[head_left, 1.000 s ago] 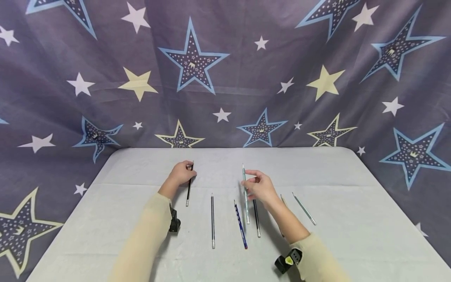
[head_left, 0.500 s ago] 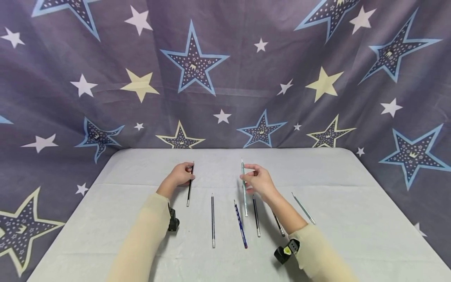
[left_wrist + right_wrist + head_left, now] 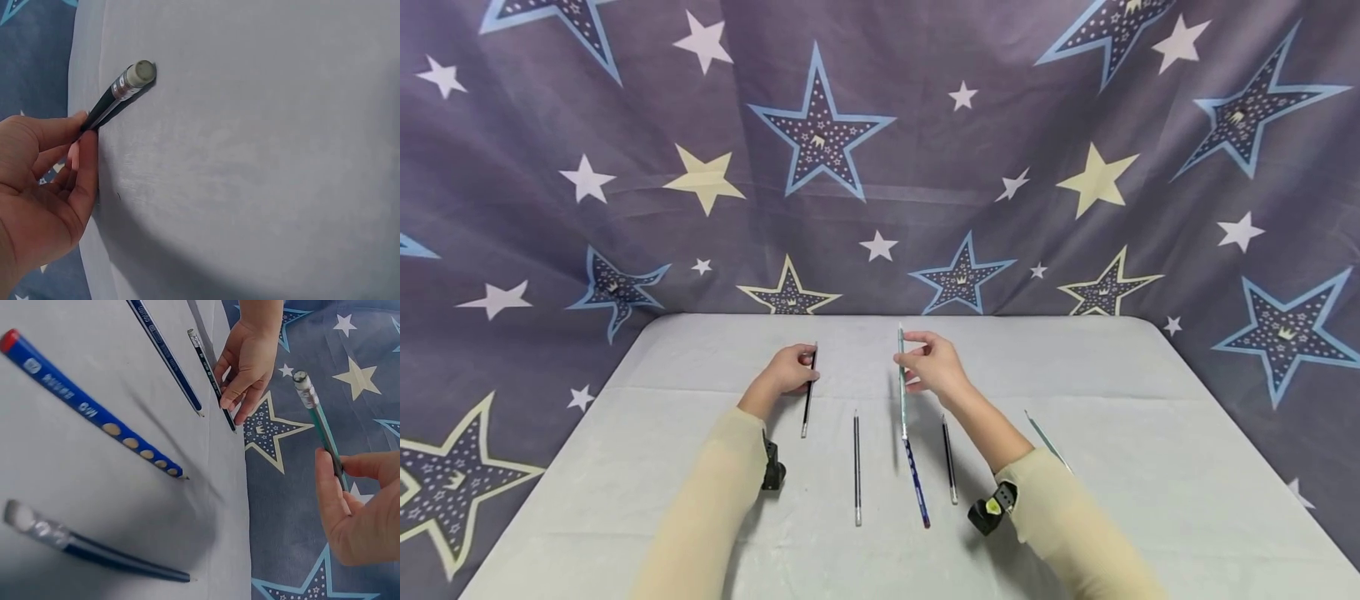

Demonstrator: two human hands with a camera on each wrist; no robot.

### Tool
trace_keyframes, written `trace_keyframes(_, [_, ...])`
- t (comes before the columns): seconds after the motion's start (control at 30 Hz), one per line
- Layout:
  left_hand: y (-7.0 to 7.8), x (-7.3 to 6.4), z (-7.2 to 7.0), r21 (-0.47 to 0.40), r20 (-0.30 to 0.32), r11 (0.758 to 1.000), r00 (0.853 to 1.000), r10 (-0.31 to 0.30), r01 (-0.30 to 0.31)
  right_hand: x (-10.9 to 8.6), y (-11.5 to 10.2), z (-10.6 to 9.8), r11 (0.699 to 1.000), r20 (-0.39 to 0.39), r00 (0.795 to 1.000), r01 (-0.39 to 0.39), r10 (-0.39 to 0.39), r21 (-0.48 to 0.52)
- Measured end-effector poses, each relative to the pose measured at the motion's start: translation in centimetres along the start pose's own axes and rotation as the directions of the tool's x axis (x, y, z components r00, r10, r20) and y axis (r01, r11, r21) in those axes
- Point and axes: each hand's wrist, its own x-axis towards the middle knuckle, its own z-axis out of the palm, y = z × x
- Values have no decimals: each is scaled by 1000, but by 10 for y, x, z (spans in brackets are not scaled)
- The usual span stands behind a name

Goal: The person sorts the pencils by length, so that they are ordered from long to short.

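At the table's far left my left hand (image 3: 788, 369) pinches a black pencil (image 3: 809, 402), its eraser end (image 3: 141, 74) angled toward the near side. Thumb and fingers of my right hand (image 3: 937, 365) hold a light green pencil (image 3: 903, 400) raised over the table, point away from me and eraser (image 3: 301, 378) toward me. Below its eraser end in the head view lies a blue pencil (image 3: 917, 487) with a red end and grip hollows (image 3: 130, 442) along it. A dark pencil (image 3: 857, 475) lies between the hands, and another dark pencil (image 3: 950, 462) lies right of the blue one.
A second green pencil (image 3: 1047, 437) lies at the right, partly hidden by the right sleeve (image 3: 1060, 517). The pencils rest on a white-covered table (image 3: 625, 517). A star-patterned curtain (image 3: 910, 167) hangs behind its far edge.
My right hand has carried the light green pencil leftward and farther away. Its forearm now covers a pencil that showed beside it before. The left hand has stayed nearly still, holding the black pencil.
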Motion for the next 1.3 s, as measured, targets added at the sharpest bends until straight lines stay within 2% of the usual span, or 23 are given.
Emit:
trace_keyframes(0.47, [1, -2, 0, -13, 0, 1000, 1000, -19, 19, 21, 0, 26, 1000, 14, 1000, -15, 15, 4])
trace_keyframes(0.93, [-1, -1, 0, -12, -3, 1000, 1000, -20, 20, 31, 5, 58, 1000, 14, 1000, -19, 19, -1])
trace_keyframes(1.3, [1, -3, 0, -11, 0, 1000, 1000, -21, 21, 37, 11, 69, 1000, -7, 1000, -8, 8, -12])
